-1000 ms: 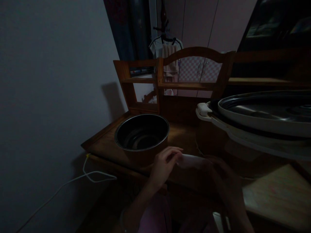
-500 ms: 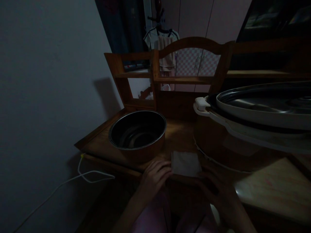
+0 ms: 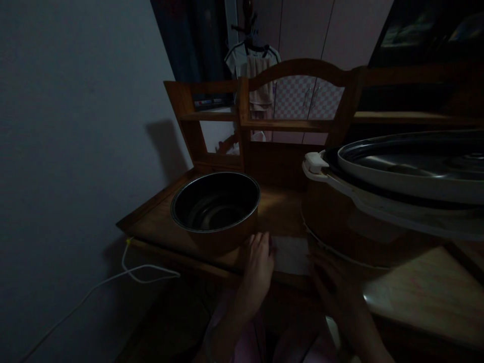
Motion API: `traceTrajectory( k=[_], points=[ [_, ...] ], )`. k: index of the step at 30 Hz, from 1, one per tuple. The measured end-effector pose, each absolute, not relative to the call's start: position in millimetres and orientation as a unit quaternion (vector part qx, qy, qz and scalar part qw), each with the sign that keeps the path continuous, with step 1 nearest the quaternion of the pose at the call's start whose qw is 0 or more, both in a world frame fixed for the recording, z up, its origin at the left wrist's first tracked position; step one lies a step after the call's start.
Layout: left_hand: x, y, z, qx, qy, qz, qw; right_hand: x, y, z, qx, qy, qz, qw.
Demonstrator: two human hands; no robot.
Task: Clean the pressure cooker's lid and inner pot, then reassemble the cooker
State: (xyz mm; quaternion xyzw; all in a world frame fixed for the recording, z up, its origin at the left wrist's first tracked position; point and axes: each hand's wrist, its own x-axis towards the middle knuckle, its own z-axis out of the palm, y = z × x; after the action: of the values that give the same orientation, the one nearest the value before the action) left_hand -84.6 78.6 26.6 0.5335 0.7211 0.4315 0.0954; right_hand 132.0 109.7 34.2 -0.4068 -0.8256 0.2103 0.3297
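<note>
A small pale folded cloth (image 3: 291, 255) lies flat near the front edge of the wooden desk. At its left edge is my left hand (image 3: 260, 262), with bent fingers close together and closed on that edge. My right hand (image 3: 336, 285) rests at the cloth's lower right corner, thumb and fingers apart, fingertips touching its edge. It is dim and partly in shadow. Just behind my left hand stands a round dark inner pot (image 3: 215, 237), its inside showing nothing I can make out.
A large cooker (image 3: 348, 227) with its wide lid (image 3: 408, 186) takes up the right side. A wooden shelf frame (image 3: 287, 123) rises behind the desk. On the left, a white cable (image 3: 147, 267) hangs by the wall (image 3: 75, 126).
My left hand has moved right and forward along the cloth's left edge, its fingers now more bent. The right hand has barely shifted at the right edge.
</note>
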Motion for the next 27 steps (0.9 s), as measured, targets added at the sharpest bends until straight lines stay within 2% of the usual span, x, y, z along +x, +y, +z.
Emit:
traceTrajectory(
  k=[7, 13, 20, 23, 27],
  points=[
    [-91.2, 86.2, 38.0, 0.547, 0.69, 0.449, 0.153, 134.4, 111.8, 40.1, -0.403, -0.818, 0.191, 0.362],
    [-92.1, 82.9, 58.4, 0.531, 0.649, 0.488, 0.241, 119.2, 114.9, 47.5, -0.399, -0.817, 0.178, 0.376],
    [-91.2, 78.0, 67.7, 0.524, 0.544, 0.526, 0.391, 99.9, 132.4, 67.0, -0.36, -0.852, 0.234, 0.3],
    [-93.5, 75.0, 68.6, 0.508, 0.534, 0.539, 0.407, 96.4, 141.5, 70.0, -0.329, -0.866, 0.268, 0.266],
    [-97.3, 68.8, 67.7, 0.474, 0.535, 0.562, 0.417, 101.0, 144.6, 71.2, -0.356, -0.85, 0.268, 0.279]
  ],
)
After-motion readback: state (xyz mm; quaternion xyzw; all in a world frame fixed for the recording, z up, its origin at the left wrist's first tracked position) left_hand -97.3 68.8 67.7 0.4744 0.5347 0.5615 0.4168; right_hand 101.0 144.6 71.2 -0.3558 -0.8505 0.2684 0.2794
